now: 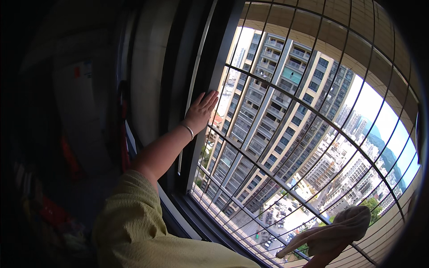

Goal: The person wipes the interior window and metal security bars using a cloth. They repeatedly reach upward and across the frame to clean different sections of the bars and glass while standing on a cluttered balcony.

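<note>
My left hand (202,110) lies flat, fingers extended, against the dark window frame (209,80). A silver bangle (189,131) circles that wrist. At the lower right, my right hand (330,256) holds a greyish-beige cloth (352,222). The cloth is draped over the fingers and hides most of them, and one end hangs off to the left. Behind it runs a metal window grille (288,93) of thin bars and thicker crossbars. Whether the cloth touches the bars I cannot tell.
Below the grille runs the dark window track (214,214). Outside stand a high-rise building (268,110) and, far below, a lot with parked vehicles (274,217). The room on the left is very dark, with a pale upright surface (75,100) and blurred red items (55,211).
</note>
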A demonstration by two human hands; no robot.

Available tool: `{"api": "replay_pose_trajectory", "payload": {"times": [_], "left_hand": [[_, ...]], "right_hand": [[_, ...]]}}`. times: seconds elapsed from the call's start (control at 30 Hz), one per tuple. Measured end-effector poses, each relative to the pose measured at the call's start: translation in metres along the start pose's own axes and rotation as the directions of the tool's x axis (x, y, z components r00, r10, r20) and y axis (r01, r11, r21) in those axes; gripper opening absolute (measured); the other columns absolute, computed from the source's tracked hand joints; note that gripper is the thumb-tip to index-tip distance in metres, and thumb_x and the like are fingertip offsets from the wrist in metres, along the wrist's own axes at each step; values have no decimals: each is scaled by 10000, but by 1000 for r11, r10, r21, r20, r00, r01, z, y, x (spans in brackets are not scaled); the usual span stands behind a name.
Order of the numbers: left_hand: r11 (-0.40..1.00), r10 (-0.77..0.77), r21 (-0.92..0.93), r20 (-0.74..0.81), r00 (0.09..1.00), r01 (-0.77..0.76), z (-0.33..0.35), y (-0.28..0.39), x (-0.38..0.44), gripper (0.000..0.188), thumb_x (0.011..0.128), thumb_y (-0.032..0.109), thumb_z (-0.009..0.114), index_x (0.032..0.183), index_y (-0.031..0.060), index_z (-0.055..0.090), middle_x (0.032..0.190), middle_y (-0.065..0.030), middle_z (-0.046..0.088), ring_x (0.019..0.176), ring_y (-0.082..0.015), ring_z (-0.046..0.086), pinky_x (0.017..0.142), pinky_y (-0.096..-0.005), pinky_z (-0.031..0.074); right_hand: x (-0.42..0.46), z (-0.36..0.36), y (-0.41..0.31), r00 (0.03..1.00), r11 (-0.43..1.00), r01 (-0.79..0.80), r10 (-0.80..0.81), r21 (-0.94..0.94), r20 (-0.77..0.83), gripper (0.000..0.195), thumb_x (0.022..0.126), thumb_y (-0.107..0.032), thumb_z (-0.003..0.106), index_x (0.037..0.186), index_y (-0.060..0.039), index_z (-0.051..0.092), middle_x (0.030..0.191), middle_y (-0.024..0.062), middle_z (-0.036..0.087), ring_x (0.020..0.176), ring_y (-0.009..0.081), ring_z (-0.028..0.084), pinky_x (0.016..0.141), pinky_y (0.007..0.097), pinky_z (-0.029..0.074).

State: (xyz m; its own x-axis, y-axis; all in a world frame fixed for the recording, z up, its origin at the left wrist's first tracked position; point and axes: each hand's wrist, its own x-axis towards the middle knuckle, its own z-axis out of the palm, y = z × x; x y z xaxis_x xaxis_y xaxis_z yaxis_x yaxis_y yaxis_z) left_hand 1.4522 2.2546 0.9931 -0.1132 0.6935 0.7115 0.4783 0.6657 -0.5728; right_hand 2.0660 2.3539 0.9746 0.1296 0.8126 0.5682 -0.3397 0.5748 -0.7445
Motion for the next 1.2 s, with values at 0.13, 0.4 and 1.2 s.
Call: {"api": "replay_pose_trajectory", "payload": {"times": [0.13,0.4,1.2], "left_hand": [[999,-38,-17,-12,999,38,21,-3,3,824,830,453,584,1467,63,235,1562,-65,107,1444,-219,53,1163,-406,57],[961,-122,-239,88,989,139,2,-10,22,535,905,161,453,1412,35,337,1494,-135,287,1406,-251,214,1152,-433,141],[431,-411,-833,-523,746,-347,-70,-6,146,317,935,164,521,1222,30,516,1298,-186,502,1253,-348,437,1018,-427,399]], "right_hand": [[37,-20,-40,943,910,194,-276,-368,-185,439,949,-177,373,1365,-39,348,1354,157,420,1220,261,456,1024,412,383],[50,21,-126,708,-392,-43,-661,-919,248,452,1001,-237,266,1408,-44,298,1430,168,358,1293,278,405,1076,433,343],[121,34,-98,742,452,370,-669,-812,-34,345,930,-211,553,1205,-3,564,1159,140,612,1055,236,601,929,343,462]]}}
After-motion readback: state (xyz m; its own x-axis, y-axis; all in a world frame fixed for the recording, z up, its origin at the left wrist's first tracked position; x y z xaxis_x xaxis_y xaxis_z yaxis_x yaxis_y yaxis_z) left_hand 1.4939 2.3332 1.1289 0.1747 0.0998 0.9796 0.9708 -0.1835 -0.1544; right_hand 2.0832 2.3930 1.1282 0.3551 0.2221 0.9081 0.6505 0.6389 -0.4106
